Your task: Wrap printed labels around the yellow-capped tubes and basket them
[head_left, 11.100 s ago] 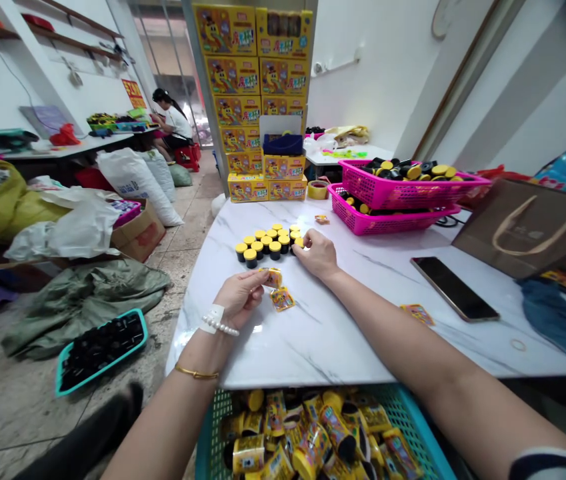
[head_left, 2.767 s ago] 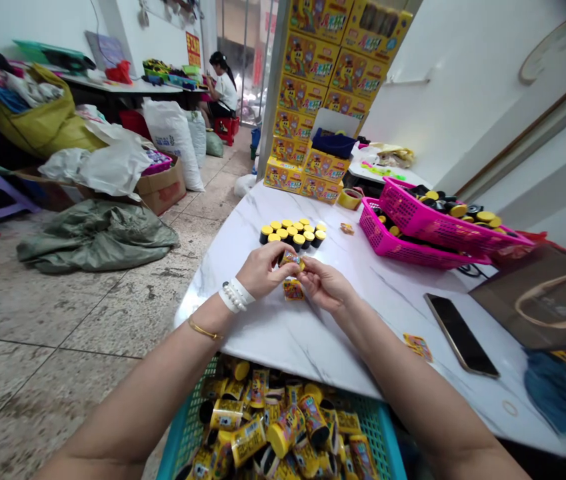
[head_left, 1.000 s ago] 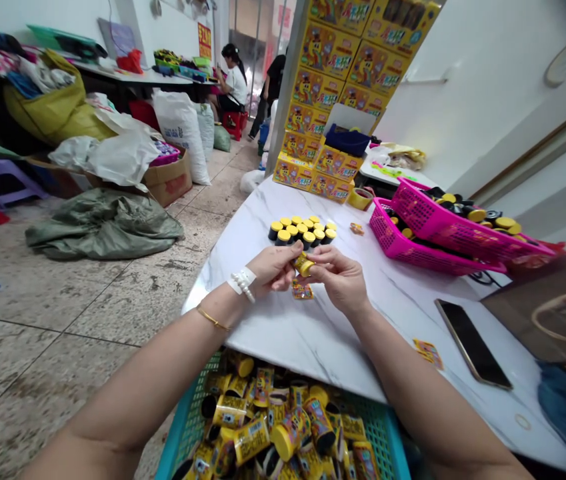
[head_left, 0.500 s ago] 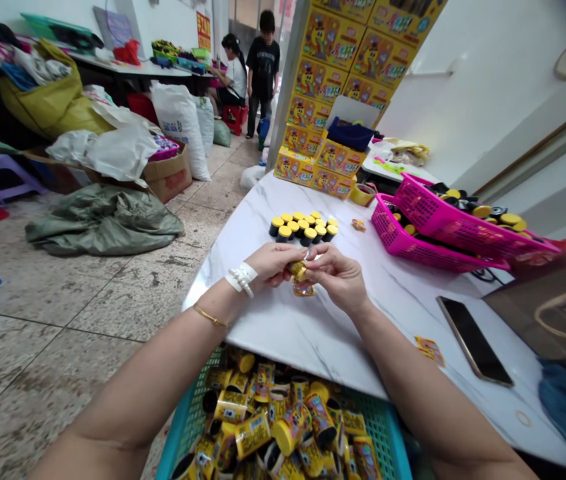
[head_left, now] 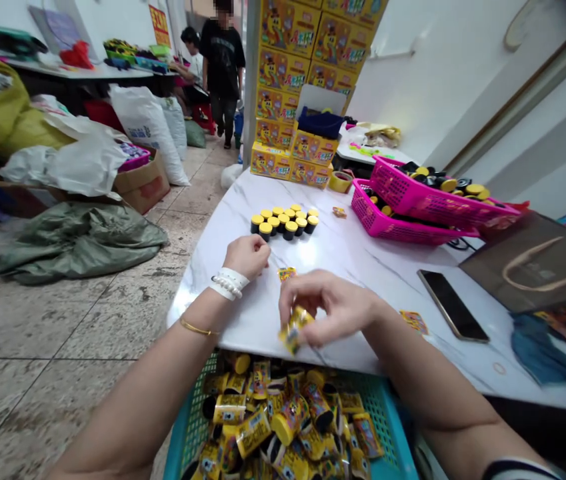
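Well over at the left, a crumpled grey-green cloth (head_left: 80, 243) lies on the speckled floor (head_left: 127, 313), with an upright white woven sack (head_left: 147, 137) behind it. Further along, in the background, a person in dark clothes (head_left: 223, 60) stands near a seated one. The left hand (head_left: 247, 258) sits over the white marbled table (head_left: 227, 323), its fingers curled inward; whether they pinch anything I cannot tell. Just beyond it, black cylindrical tubs with yellow lids (head_left: 290, 228) stand upright in a close cluster, and a small flat multicoloured packet (head_left: 287, 273) lies between the two hands. Below the table edge, a turquoise perforated plastic basket (head_left: 405, 443) is heaped with yellow printed tubs (head_left: 253, 432). Above its far side, over the table's near edge, hangs a blurred yellow printed tub (head_left: 293, 331), tilted, pinched between the thumb and fingers of the right hand (head_left: 307, 320). Stacked yellow cardboard boxes (head_left: 287, 73) rise behind. Rightward come two magenta plastic baskets (head_left: 407, 231), a black phone (head_left: 453, 305) lying flat, and a brown bag with beige handles (head_left: 493, 250).
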A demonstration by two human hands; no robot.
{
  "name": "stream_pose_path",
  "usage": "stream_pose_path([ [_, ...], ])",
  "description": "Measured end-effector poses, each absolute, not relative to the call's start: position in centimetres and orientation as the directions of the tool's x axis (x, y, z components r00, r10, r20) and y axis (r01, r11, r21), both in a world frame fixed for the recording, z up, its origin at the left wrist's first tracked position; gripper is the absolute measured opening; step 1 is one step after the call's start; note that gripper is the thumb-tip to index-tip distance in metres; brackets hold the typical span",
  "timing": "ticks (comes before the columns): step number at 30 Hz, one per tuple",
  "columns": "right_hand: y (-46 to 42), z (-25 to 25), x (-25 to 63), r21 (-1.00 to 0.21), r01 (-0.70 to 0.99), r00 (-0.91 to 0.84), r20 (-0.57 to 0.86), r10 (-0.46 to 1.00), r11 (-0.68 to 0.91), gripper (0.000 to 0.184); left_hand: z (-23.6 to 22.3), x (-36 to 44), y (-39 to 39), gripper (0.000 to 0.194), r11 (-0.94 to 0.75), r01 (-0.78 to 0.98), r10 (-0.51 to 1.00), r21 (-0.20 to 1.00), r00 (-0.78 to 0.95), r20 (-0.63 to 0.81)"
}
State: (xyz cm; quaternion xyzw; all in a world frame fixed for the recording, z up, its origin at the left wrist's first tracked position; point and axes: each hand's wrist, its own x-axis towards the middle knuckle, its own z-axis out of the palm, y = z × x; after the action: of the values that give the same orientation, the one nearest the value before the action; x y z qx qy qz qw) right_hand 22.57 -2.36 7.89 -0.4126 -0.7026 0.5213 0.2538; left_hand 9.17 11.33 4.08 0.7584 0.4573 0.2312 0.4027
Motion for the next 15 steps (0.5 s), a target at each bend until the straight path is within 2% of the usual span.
stream_pose_path([
  [2,-3.6,8.2,21.6,-0.939,0.279,-0.768,-0.093,0.634,0.2,0.028,4.1,9.2,11.3,0.015,-0.286,0.51,0.869,0.811,0.496,-0.006],
  [4,-4.5,7.9,20.5,-0.888,0.307,-0.885,-0.133,0.446,0.343,0.027,4.0,9.3,11.3,0.02,-0.328,0.525,0.856,0.785,0.517,0.012],
  [5,-4.7,7.7,20.1,-0.851,0.331,-0.901,-0.158,0.404,0.407,0.028,3.9,9.4,11.2,0.023,-0.352,0.534,0.853,0.769,0.521,0.029],
  [6,-4.8,7.4,19.9,-0.815,0.362,-0.892,-0.162,0.421,0.453,0.031,3.8,9.4,11.2,0.025,-0.371,0.539,0.852,0.756,0.521,0.046],
  [7,-4.5,7.2,20.0,-0.783,0.401,-0.857,-0.137,0.497,0.476,0.033,3.7,9.5,11.2,0.027,-0.387,0.541,0.85,0.747,0.522,0.062],
  [9,-3.4,6.7,21.0,-0.732,0.509,-0.663,0.002,0.749,0.453,0.028,3.6,9.5,11.1,0.028,-0.412,0.534,0.843,0.738,0.531,0.087],
  [11,-1.5,5.8,22.8,-0.667,0.657,-0.322,0.173,0.931,0.351,0.013,3.5,9.5,11.0,0.027,-0.429,0.507,0.826,0.748,0.555,0.097],
  [13,0.3,4.5,24.9,-0.559,0.813,-0.039,0.226,0.973,0.163,0.006,3.5,9.5,11.0,0.028,-0.426,0.472,0.805,0.772,0.588,0.084],
  [15,1.7,3.0,26.4,-0.519,0.853,0.069,0.213,0.975,0.053,0.012,3.4,9.6,10.9,0.03,-0.403,0.456,0.793,0.794,0.607,0.054],
])
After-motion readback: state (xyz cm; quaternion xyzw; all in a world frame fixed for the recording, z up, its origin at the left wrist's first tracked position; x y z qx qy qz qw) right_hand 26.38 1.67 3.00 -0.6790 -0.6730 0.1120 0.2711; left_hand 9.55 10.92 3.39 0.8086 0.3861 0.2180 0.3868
